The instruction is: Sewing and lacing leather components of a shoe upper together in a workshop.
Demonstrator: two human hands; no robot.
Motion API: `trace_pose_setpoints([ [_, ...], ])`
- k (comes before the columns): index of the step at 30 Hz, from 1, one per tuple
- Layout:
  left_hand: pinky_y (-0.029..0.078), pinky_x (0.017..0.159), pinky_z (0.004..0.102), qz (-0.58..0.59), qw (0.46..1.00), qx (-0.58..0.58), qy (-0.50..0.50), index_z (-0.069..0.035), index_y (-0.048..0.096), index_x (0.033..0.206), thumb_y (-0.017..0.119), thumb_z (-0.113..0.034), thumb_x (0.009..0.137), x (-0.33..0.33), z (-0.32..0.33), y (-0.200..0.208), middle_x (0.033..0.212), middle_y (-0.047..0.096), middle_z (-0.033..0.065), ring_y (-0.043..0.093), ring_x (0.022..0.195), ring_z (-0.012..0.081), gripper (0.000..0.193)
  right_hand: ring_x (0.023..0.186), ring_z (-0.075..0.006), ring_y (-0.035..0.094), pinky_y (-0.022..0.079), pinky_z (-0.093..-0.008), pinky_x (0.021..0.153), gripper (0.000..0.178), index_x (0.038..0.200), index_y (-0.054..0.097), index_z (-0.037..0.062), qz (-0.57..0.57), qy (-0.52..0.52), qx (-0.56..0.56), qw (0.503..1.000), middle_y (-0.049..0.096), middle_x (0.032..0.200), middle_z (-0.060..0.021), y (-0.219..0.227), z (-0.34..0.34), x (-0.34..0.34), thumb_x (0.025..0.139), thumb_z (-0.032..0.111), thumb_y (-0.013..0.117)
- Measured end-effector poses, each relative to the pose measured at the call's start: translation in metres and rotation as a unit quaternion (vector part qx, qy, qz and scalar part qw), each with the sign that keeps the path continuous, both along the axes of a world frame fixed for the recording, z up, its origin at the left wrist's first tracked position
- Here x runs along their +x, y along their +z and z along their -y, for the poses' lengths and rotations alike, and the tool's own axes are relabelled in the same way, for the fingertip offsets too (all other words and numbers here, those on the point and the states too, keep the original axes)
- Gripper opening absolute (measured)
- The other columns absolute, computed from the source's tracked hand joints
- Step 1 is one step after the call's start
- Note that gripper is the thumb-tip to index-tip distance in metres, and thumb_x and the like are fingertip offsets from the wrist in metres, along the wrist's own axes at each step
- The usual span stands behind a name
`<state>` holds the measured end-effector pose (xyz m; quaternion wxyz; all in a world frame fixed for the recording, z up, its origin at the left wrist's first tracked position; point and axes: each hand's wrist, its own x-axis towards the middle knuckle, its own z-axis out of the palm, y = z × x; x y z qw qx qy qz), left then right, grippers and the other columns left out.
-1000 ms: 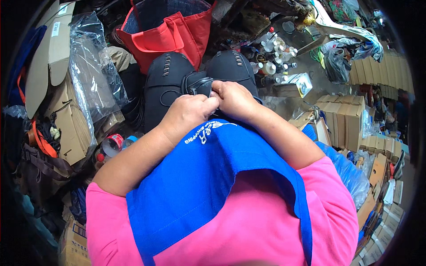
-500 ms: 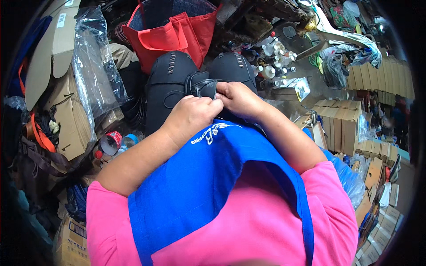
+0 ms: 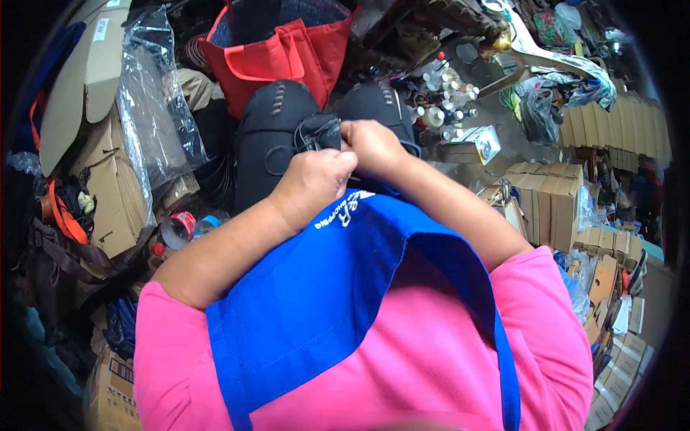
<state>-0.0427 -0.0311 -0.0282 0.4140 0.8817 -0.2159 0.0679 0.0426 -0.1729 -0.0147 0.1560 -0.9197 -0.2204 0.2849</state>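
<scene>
My left hand (image 3: 316, 177) and my right hand (image 3: 372, 148) meet above my lap, fingers curled in and knuckles up. Between them is a small black piece (image 3: 321, 132) that looks like leather, with thin black cord on it. A loop of that cord hangs to the left, over my left thigh. Both hands pinch the black piece at its near right side; my fingertips and its gripped edge are hidden. Beneath lie my black-covered knees (image 3: 275, 108), marked with light stitches. A blue apron (image 3: 316, 287) covers my front just below the hands.
A red bag (image 3: 287, 61) stands open beyond my knees. Several bottles (image 3: 442, 93) are on the floor ahead right. Flattened cardboard (image 3: 108, 187) and clear plastic (image 3: 154, 122) lean at left, near a plastic bottle (image 3: 176, 231). Cardboard boxes (image 3: 550, 201) are stacked at right.
Both hands have shifted slightly up and left with the black piece, which is now turned differently and looks more bunched. My right elbow has swung a little outward.
</scene>
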Motion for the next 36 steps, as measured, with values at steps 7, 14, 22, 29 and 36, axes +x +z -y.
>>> trace_pose_setpoints([
  [7,0.051,0.057,0.0346,0.066,0.961,0.258,-0.066,-0.013,0.061,0.087,0.053,-0.018,0.084,0.003,-0.018,0.039,0.071,0.064,0.0069,0.068,0.069,0.0224,0.01,0.075,-0.0134,0.059,0.048,-0.0318,0.07,0.021,0.1,0.063,0.0001,-0.219,-0.035,0.137,0.966,0.065,0.08,-0.0086,0.019,0.021,0.002,0.091,0.018,0.056],
  [14,0.05,0.063,0.0429,0.008,0.931,0.313,-0.189,-0.013,0.061,0.092,0.056,-0.021,0.088,0.045,-0.023,0.056,0.07,0.063,0.0098,0.066,0.069,0.0279,0.01,0.072,-0.0126,0.059,0.048,-0.0308,0.066,0.018,0.093,0.058,-0.0008,-0.168,-0.042,0.111,0.979,0.062,0.075,-0.0048,0.024,0.021,0.002,0.092,0.017,0.055],
  [22,0.051,0.063,0.0444,-0.02,0.996,0.034,-0.085,-0.006,0.055,0.077,0.064,-0.01,0.075,0.026,0.0,0.007,0.07,0.06,0.0159,0.063,0.069,0.0337,0.01,0.088,-0.0407,0.064,0.05,-0.047,0.074,0.023,0.086,0.064,0.0035,-0.004,0.024,0.073,0.997,0.066,0.086,-0.0223,-0.008,0.017,0.003,0.075,0.024,0.065],
  [29,0.051,0.063,0.0412,-0.061,0.988,0.072,-0.119,-0.009,0.06,0.109,0.067,-0.015,0.082,0.021,-0.012,0.023,0.074,0.059,0.0141,0.062,0.067,0.0303,0.028,0.077,-0.0287,0.067,0.051,-0.0403,0.071,0.029,0.104,0.065,0.0046,-0.151,0.064,-0.024,0.986,0.068,0.083,-0.0163,0.048,0.02,0.019,0.089,0.028,0.057],
  [36,0.051,0.069,0.0347,-0.144,0.986,-0.07,0.043,-0.004,0.062,0.108,0.069,-0.011,0.08,0.0,-0.052,0.042,0.09,0.063,0.0136,0.062,0.072,0.0239,0.029,0.069,-0.0122,0.061,0.051,-0.0307,0.061,0.03,0.118,0.062,0.0105,0.13,-0.09,0.127,0.979,0.066,0.08,-0.0034,0.147,0.087,0.125,0.093,0.025,0.057],
])
